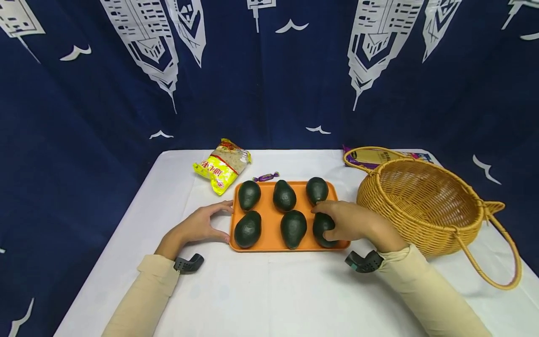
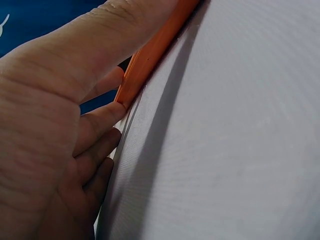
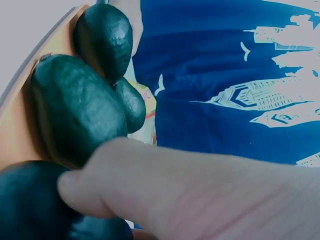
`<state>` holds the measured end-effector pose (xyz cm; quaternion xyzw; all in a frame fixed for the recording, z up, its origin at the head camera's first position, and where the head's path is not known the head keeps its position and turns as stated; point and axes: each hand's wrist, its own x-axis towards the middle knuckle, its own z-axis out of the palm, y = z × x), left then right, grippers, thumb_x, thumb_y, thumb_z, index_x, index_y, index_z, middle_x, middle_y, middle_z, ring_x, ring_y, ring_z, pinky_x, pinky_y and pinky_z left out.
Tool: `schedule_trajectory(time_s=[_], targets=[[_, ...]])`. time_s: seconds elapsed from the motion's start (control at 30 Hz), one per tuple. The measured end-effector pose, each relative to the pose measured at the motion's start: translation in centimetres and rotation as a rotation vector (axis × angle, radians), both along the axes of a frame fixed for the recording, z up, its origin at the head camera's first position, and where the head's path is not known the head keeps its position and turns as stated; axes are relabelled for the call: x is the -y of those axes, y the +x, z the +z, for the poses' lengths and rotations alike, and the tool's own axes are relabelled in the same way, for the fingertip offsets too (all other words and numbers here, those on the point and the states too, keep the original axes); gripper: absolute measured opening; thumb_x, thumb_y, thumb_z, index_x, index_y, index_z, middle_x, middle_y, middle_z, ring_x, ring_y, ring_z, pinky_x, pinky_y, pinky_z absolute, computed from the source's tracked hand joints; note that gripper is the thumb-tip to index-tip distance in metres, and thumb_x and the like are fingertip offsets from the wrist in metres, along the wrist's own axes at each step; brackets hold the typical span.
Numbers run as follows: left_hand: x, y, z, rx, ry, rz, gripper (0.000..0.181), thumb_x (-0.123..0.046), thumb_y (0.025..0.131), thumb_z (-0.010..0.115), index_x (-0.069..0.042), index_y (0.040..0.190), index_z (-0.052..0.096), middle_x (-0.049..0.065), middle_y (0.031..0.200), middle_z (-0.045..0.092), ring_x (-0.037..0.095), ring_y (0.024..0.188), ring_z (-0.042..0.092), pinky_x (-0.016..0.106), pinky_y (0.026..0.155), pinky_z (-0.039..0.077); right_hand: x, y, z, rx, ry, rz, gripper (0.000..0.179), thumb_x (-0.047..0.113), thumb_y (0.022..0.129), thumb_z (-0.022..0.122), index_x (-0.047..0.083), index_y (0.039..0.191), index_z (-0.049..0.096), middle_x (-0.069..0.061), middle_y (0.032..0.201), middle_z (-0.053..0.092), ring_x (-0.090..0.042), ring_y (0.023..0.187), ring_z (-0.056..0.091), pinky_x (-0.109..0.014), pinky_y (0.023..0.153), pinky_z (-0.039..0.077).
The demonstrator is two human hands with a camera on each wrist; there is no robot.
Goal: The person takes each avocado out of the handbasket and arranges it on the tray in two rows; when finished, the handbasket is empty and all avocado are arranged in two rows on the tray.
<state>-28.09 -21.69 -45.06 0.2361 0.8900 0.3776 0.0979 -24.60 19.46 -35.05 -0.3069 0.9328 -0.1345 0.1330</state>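
An orange tray point(image 1: 269, 234) bears several dark green avocados, set in a far and a near row. My right hand point(image 1: 351, 220) grips the near right avocado point(image 1: 322, 227), fingers at its far side and thumb at its near side. That avocado still lies within the tray. In the right wrist view my thumb presses on the gripped avocado point(image 3: 30, 200), beside another avocado point(image 3: 80, 107). At the tray's left edge my left hand point(image 1: 202, 224) touches the rim with thumb and fingertips spread apart. The left wrist view shows these fingers against the orange rim point(image 2: 145, 65).
A woven basket point(image 1: 404, 229) with looped handles stands at the right, close to my right forearm. Behind it lies a purple packet point(image 1: 366, 159). A yellow snack bag point(image 1: 223, 166) and a purple wrapped candy point(image 1: 266, 177) lie beyond the tray. A dark blue curtain point(image 1: 261, 93) hangs behind the white table.
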Motion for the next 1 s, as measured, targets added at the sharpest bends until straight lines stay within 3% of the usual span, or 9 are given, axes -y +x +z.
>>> schedule_trajectory(time_s=[0.13,0.37,0.7,1.0], targets=[[-0.2,0.0,0.3,0.008,-0.007,0.001,0.075,-0.048,0.063,0.095,-0.023,0.126,0.065,-0.001,0.157,0.043,0.027,0.146,0.034,0.053,0.119,0.027,-0.2,0.4,0.1,-0.029,0.0,-0.03,0.054,0.013,0.082,0.08,0.0,0.131,0.061,-0.024,0.142,0.05,-0.037,0.12,0.057,-0.054,0.102,0.049],[-0.1,-0.1,0.5,0.02,-0.001,0.024,0.073,-0.047,0.06,0.096,-0.025,0.122,0.065,-0.004,0.156,0.043,0.024,0.146,0.034,0.05,0.12,0.026,-0.5,0.3,-0.1,-0.043,-0.025,-0.038,0.052,0.016,0.081,0.082,0.001,0.127,0.064,-0.018,0.128,0.06,-0.03,0.111,0.061,-0.05,0.097,0.052],[0.2,0.2,0.3,0.008,0.013,0.013,0.072,-0.045,0.062,0.096,-0.023,0.122,0.065,-0.001,0.156,0.044,0.026,0.146,0.034,0.05,0.12,0.027,-1.0,0.4,-0.4,0.009,-0.1,-0.075,0.055,0.018,0.089,0.077,0.0,0.138,0.058,-0.021,0.138,0.058,-0.038,0.127,0.054,-0.055,0.107,0.044],[0.0,0.0,0.1,0.03,0.021,0.011,0.072,-0.043,0.061,0.097,-0.023,0.122,0.066,-0.002,0.156,0.044,0.026,0.146,0.035,0.05,0.12,0.027,-1.1,0.3,-0.7,0.018,-0.125,-0.132,0.053,0.02,0.09,0.075,0.0,0.137,0.059,-0.02,0.134,0.061,-0.04,0.126,0.054,-0.058,0.106,0.043]])
